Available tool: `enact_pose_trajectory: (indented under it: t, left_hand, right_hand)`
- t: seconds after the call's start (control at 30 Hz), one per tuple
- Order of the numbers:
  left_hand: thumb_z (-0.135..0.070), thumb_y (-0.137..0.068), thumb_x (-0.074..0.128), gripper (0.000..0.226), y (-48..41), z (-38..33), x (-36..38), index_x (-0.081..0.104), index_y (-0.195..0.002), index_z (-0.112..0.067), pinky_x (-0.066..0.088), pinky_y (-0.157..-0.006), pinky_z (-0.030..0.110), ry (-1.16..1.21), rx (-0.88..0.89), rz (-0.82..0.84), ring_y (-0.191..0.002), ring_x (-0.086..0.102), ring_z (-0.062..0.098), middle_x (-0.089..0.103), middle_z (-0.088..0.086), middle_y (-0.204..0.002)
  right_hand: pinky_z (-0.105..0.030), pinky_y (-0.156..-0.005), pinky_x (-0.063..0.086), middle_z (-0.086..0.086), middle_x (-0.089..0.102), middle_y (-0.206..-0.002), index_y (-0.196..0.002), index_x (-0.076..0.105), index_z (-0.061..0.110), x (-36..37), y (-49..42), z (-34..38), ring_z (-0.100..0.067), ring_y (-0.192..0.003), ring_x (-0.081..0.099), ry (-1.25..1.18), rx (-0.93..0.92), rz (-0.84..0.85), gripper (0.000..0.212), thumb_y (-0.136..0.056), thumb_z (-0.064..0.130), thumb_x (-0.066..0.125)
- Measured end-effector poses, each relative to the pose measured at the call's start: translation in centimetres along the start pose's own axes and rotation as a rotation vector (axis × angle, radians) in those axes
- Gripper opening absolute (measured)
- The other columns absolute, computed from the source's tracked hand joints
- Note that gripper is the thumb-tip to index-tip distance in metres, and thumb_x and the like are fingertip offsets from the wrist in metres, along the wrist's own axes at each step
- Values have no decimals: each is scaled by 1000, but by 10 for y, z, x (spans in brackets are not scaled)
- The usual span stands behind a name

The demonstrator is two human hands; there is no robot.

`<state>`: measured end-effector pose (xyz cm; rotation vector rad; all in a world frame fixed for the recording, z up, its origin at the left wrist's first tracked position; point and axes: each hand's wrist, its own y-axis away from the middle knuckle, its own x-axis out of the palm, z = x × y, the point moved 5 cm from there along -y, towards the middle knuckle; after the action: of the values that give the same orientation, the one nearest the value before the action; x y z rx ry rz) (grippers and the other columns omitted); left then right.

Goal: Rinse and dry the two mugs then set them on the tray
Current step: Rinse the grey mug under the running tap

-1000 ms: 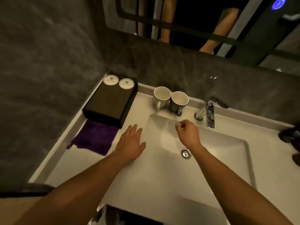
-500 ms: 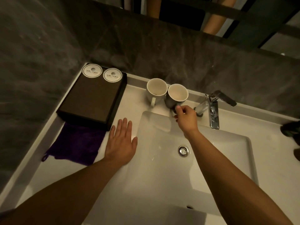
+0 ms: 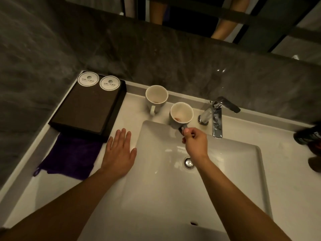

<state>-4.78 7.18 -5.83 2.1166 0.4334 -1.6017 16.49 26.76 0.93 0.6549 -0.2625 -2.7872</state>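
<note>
Two mugs are at the back of the washbasin. The white mug [image 3: 156,97] stands upright on the counter behind the sink's left corner, with a brown stain inside. My right hand [image 3: 195,142] pinches the handle of the grey mug [image 3: 181,113], held upright over the sink's back edge; it has a reddish residue inside. My left hand [image 3: 119,152] lies flat, fingers spread, on the counter left of the sink [image 3: 225,180]. The dark tray [image 3: 86,108] sits at the back left with two round white coasters [image 3: 99,82] on it. A purple cloth [image 3: 69,157] lies in front of the tray.
A chrome faucet [image 3: 217,115] stands behind the sink, right of the grey mug, with no water running. The drain [image 3: 189,162] is in the basin's middle. A dark bottle [image 3: 307,136] lies at the right edge. A dark stone wall rises behind, with a mirror above.
My right hand reached the grey mug's handle, gripped it and pulled the mug forward and right, away from the white mug. My left hand stayed flat on the counter.
</note>
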Motion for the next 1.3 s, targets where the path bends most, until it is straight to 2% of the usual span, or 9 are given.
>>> enact_pose_trajectory:
  t: [0.07,0.13,0.27,0.4,0.6,0.7,0.87,1.1,1.3]
  left_hand:
    - [-40,-108,37,67,-1,-7,-9,16,-165,-14,4,-129,48,168,-47,-11,-160,1,29,7,13,-174]
    - [-33,-105,48,60,-1,-24,-27,33,-158,-9,20,-124,52,361,-80,-114,-154,22,35,26,19,-166]
    - [-36,-98,52,50,-15,-101,-72,49,-141,-10,41,-109,42,577,116,-296,-128,45,27,47,12,-140]
    - [-49,-101,51,56,-56,-208,-109,45,-148,-20,42,-110,40,618,328,-244,-136,45,21,49,6,-150]
    - [-69,-93,55,63,-114,-318,-117,41,-151,-49,27,-120,57,405,481,60,-158,16,31,19,1,-172]
    - [-69,-95,51,59,-125,-330,-108,45,-150,-46,24,-122,58,244,485,98,-158,14,33,21,4,-172]
    - [-51,-105,47,44,-128,-336,-112,53,-144,-33,43,-109,51,110,526,-31,-141,42,37,48,16,-150]
    - [-36,-110,40,37,-130,-335,-121,52,-141,-20,50,-101,46,302,510,3,-121,55,29,58,12,-135]
    - [-37,-112,35,49,-121,-331,-121,37,-157,-19,31,-119,44,467,401,43,-149,34,31,38,13,-162]
  right_hand:
    - [-30,-61,48,-9,69,-69,-87,70,5,-14,15,-12,-20,-64,64,19,-3,10,22,-101,19,61]
    - [-30,-61,48,-7,68,-67,-86,70,5,-28,29,-25,-17,-62,64,5,32,14,20,-100,17,61]
    - [-19,-55,47,-1,70,-66,-82,69,9,-62,47,-52,-7,-59,64,17,97,16,20,-99,16,62]
    - [-39,-74,55,-12,74,-78,-79,66,11,-97,51,-67,-32,-80,71,69,114,10,21,-98,18,62]
    - [-30,-65,49,-6,72,-80,-84,66,14,-135,44,-73,-20,-77,70,176,76,8,21,-102,24,59]
    - [-26,-65,47,-6,72,-83,-88,67,13,-143,37,-75,-19,-78,67,218,48,27,20,-102,23,59]
    - [-30,-70,50,-5,73,-85,-94,70,13,-145,31,-78,-20,-81,68,215,34,58,17,-102,22,59]
    - [-36,-75,52,-11,73,-87,-92,69,9,-144,25,-77,-27,-84,69,179,15,102,17,-101,20,59]
    - [-35,-75,51,-11,73,-86,-94,70,7,-145,26,-82,-28,-84,69,206,-6,162,18,-101,19,58]
